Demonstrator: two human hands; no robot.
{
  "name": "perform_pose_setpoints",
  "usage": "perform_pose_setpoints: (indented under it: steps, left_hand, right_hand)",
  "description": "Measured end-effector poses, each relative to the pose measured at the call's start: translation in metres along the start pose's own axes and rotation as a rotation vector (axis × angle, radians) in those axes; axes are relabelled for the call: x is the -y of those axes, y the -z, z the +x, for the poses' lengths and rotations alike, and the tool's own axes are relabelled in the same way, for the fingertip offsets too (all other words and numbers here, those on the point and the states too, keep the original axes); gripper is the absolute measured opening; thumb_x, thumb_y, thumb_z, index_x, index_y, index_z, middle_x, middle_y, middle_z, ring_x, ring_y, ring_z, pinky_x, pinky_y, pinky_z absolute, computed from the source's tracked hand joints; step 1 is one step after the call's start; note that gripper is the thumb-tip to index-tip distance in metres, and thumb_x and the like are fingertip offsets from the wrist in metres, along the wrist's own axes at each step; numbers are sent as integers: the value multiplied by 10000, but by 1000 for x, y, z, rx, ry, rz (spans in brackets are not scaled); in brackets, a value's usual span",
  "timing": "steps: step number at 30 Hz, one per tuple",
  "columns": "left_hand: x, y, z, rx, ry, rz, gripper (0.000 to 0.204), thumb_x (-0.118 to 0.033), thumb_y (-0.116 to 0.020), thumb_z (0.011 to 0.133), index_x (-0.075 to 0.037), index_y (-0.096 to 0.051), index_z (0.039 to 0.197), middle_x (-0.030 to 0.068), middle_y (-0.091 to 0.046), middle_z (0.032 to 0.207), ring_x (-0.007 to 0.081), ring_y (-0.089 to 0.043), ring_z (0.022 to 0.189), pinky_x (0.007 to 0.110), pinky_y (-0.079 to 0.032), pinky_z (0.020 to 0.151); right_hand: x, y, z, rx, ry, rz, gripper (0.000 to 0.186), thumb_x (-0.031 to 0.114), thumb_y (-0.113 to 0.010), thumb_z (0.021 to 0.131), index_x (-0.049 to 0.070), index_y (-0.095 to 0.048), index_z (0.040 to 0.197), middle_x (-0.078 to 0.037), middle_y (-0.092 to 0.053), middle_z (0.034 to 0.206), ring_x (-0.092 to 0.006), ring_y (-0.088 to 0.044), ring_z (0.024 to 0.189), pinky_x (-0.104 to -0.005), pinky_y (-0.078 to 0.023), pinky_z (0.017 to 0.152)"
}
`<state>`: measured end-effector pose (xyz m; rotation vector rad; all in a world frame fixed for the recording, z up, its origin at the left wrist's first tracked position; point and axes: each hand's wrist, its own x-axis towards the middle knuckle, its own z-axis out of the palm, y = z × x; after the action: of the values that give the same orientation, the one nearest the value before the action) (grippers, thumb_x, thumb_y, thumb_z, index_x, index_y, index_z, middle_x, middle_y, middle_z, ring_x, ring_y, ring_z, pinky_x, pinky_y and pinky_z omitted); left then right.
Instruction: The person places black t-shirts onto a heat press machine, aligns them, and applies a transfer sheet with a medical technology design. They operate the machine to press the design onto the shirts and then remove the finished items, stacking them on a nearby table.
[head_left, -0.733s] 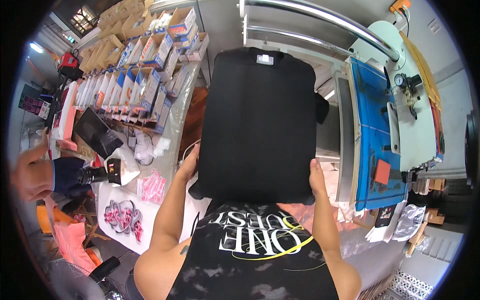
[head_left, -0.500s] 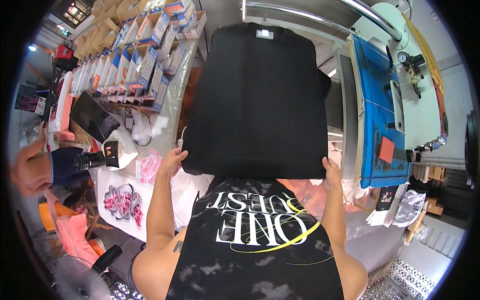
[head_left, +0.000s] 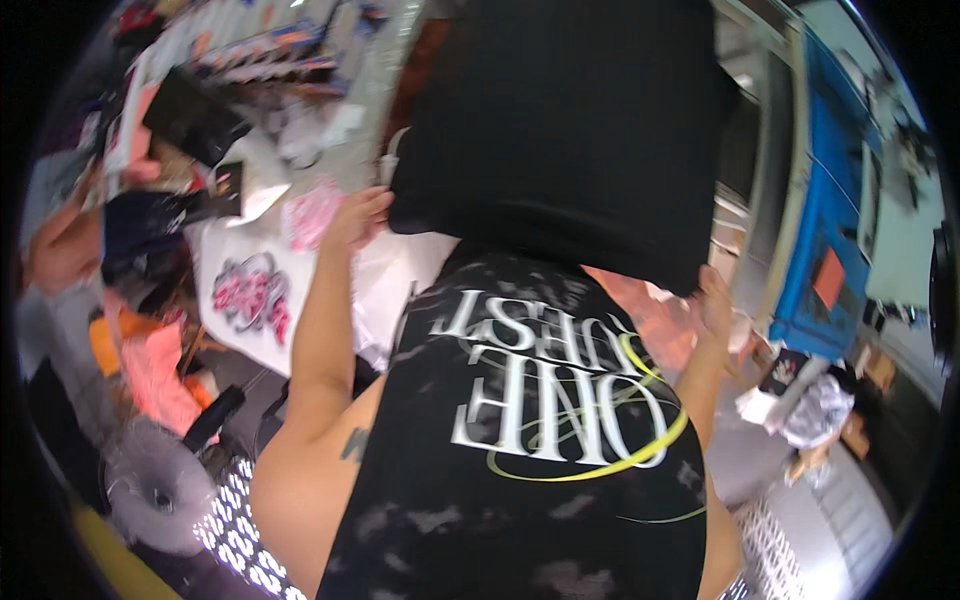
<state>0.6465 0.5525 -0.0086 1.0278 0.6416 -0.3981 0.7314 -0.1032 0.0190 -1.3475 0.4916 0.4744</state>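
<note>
A plain black T-shirt (head_left: pixel 560 130) is spread out flat in front of me, its lower hem hanging nearest my body. My left hand (head_left: pixel 360 215) pinches the left corner of that hem. At the right corner, my right hand (head_left: pixel 712 300) is closed on the cloth too, though motion smears its fingers. The shirt's upper part runs out of the picture at the top. Whatever lies under the cloth is hidden.
Left of me, a table bears a white sheet with a pink and grey print (head_left: pixel 250 295) and a black panel (head_left: pixel 195 115). A blue flat-topped machine (head_left: pixel 820 220) stands at right. A fan (head_left: pixel 160 480) is at lower left. Another person's arm (head_left: pixel 65 245) shows at far left.
The view has tilted and shifted, so the shirt sits higher and further right, its collar now out of the picture. Its hem slants down to the right. Both hands remain at the hem corners.
</note>
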Motion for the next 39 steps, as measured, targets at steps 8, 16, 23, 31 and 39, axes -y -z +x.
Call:
perform_pose_setpoints:
  steps: [8, 16, 23, 31, 39]
  left_hand:
    - [-10, -9, -9, 59, -11, -50, 225, -160, -599, 989, -13, -601, 1158, 54, -721, 1037, 130, -703, 897, 279, -575, 812]
    - [20, -31, 14, 45, 76, -71, 205, -128, -579, 996, -1, -626, 1151, 74, -717, 1035, 155, -701, 893, 277, -574, 801]
    - [-65, -68, 89, -489, -632, 932, 143, -106, -616, 921, 15, -688, 942, 106, -703, 893, 206, -668, 782, 348, -513, 710]
    - [-212, -286, 236, -140, -1476, 1403, 305, -17, -610, 818, -43, -670, 1117, 118, -639, 1165, 320, -575, 1144, 459, -423, 1016]
    - [-242, -353, 308, -309, -1066, 1651, 298, -202, -594, 841, -145, -645, 1129, 71, -623, 1157, 321, -564, 1116, 515, -421, 929]
  right_hand:
    - [12, -11, -4, -4, -29, 153, 160, 208, -574, 1009, 54, -615, 1023, -43, -681, 949, -146, -649, 838, -287, -546, 796]
    - [-13, -19, 10, -74, -34, 177, 164, 189, -577, 1008, 37, -635, 988, -42, -687, 932, -138, -650, 834, -281, -545, 761]
    - [60, -69, 73, -441, 189, -901, 243, 256, -694, 900, 18, -693, 951, -127, -684, 1012, -256, -637, 966, -376, -486, 857]
    - [204, -275, 229, -181, 1165, -1297, 359, 288, -651, 892, 54, -650, 1165, -124, -600, 1279, -322, -513, 1259, -472, -392, 1062]
    - [245, -343, 311, -138, 914, -1527, 386, 390, -540, 940, 124, -643, 1199, -104, -617, 1234, -335, -547, 1121, -527, -378, 939]
